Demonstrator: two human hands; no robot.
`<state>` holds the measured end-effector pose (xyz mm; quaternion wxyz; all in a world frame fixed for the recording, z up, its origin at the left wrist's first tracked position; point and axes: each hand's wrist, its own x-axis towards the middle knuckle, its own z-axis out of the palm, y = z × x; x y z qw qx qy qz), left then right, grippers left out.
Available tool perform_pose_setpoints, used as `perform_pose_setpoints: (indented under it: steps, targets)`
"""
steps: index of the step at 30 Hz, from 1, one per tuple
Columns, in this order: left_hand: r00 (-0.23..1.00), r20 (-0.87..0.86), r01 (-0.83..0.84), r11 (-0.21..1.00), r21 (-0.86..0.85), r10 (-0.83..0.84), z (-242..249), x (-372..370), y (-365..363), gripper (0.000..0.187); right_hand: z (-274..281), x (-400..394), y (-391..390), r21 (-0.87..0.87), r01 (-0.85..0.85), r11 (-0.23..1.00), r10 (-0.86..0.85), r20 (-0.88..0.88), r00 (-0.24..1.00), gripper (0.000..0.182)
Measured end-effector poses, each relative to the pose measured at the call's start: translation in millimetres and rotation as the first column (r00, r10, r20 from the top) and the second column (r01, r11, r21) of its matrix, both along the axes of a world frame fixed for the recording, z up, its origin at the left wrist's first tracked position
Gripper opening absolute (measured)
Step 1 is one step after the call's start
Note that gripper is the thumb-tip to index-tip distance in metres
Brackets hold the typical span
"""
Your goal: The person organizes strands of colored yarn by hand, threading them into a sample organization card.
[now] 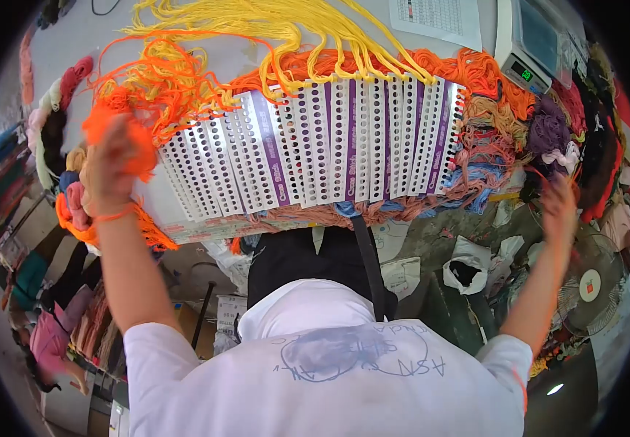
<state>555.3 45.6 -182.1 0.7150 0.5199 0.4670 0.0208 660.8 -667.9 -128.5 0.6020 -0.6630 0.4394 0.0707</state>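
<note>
1. The left hand (116,156), blurred, grips a fluffy bundle of bright orange floss (140,149) at the left end of the desk (82,38); orange shows on both sides of the fingers.
2. The right hand (559,207) is raised past the right end of the desk, also blurred. An orange strand (531,170) shows near its fingers, but whether they are curled around it is unclear.
3. Between the hands, white perforated thread cards (340,138) stand side by side in a broad fan across the desk. Each has rows of round holes, and several carry purple strips lettered "Cross Stitch".
4. Long yellow floss (293,18) trails across the desk down to the cards' upper ends. On the left it mingles with loose orange strands.
5. Coiled orange skeins (464,69) lie behind the cards toward the right; tan, pink and blue floss (486,164) is heaped at their right end and along the near edge.
6. At the far right of the desk is a digital scale (529,44) with a green display, just beside a printed sheet (438,18). Purple floss (548,125) lies near the scale.
7. An electric fan (588,284) stands below, beside the right forearm.
</note>
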Motion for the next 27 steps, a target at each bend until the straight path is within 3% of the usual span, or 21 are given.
perform_pose_setpoints:
  steps: [1,2,3,4,5,6,9,11,13,15,18,20,23,25,27]
  targets:
    - [0.955,0.038,0.292,0.921,-0.257,-0.293,-15.3,1.7,-27.2,0.018,-32.1,-8.2,28.5,0.151,-0.409,0.9,0.41,0.024,0.912,0.024]
    - [0.923,0.04,0.378,0.882,-0.282,-0.383,-30.1,10.4,-63.4,0.02,-49.2,-13.5,111.7,-0.108,-0.507,0.855,0.499,-0.09,0.862,0.026]
    - [0.896,-0.005,0.429,0.869,-0.246,-0.444,-44.8,18.5,-97.1,0.021,-67.7,-17.0,162.5,-0.144,-0.632,0.762,0.624,-0.102,0.775,0.024]
    - [0.874,0.029,0.477,0.847,-0.232,-0.485,-58.4,25.3,-125.5,0.024,-75.1,-18.9,212.5,-0.045,-0.634,0.772,0.629,-0.099,0.771,0.021]
    - [0.879,0.02,0.462,0.841,-0.283,-0.476,-71.2,29.5,-142.2,0.024,-91.0,-17.9,242.4,-0.082,-0.781,0.619,0.775,-0.098,0.624,0.021]
    - [0.881,0.012,0.449,0.83,-0.331,-0.473,-80.6,32.2,-155.8,0.024,-111.6,-22.7,269.6,-0.096,-0.807,0.583,0.808,-0.038,0.588,0.019]
    - [0.9,-0.1,0.411,0.903,-0.124,-0.424,-92.4,36.5,-195.4,0.02,-143.8,-28.4,330.2,-0.144,-0.773,0.618,0.781,0.002,0.624,0.018]
    - [0.843,-0.189,0.511,0.859,-0.007,-0.503,-111.4,33.8,-201.4,0.021,-152.0,-35.2,352.1,-0.212,-0.736,0.643,0.759,0.047,0.65,0.017]
    - [0.803,-0.187,0.592,0.793,0.143,-0.566,-109.9,37.2,-208.0,0.019,-165.2,-38.6,358.4,-0.427,-0.723,0.543,0.828,0.131,0.545,0.015]
    - [0.789,-0.13,0.608,0.728,0.317,-0.601,-122.5,37.1,-211.5,0.018,-171.3,-39.9,358.5,-0.421,-0.725,0.545,0.83,0.148,0.538,0.012]
    - [0.777,-0.215,0.63,0.723,0.284,-0.592,-130.1,42.2,-214.8,0.015,-174.6,-39.8,360.3,-0.462,-0.714,0.526,0.841,0.161,0.516,0.012]
    - [0.791,-0.233,0.593,0.803,0.059,-0.566,-124.2,47.7,-214.2,0.015,-177.3,-39.4,360.6,-0.619,-0.619,0.484,0.861,0.21,0.464,0.012]
    - [0.825,-0.122,0.552,0.833,-0.035,-0.552,-123.6,47.7,-210.2,0.013,-175.8,-42.3,365.5,-0.475,-0.639,0.604,0.775,0.165,0.61,0.011]
    - [0.801,-0.058,0.591,0.803,-0.075,-0.595,-123.7,49.2,-206.0,0.011,-175.7,-42.5,367.5,-0.511,-0.628,0.587,0.788,0.182,0.589,0.011]
    - [0.782,-0.099,0.608,0.788,-0.09,-0.615,-125.0,49.0,-204.9,0.01,-176.3,-45.7,367.9,-0.519,-0.627,0.581,0.787,0.163,0.595,0.011]
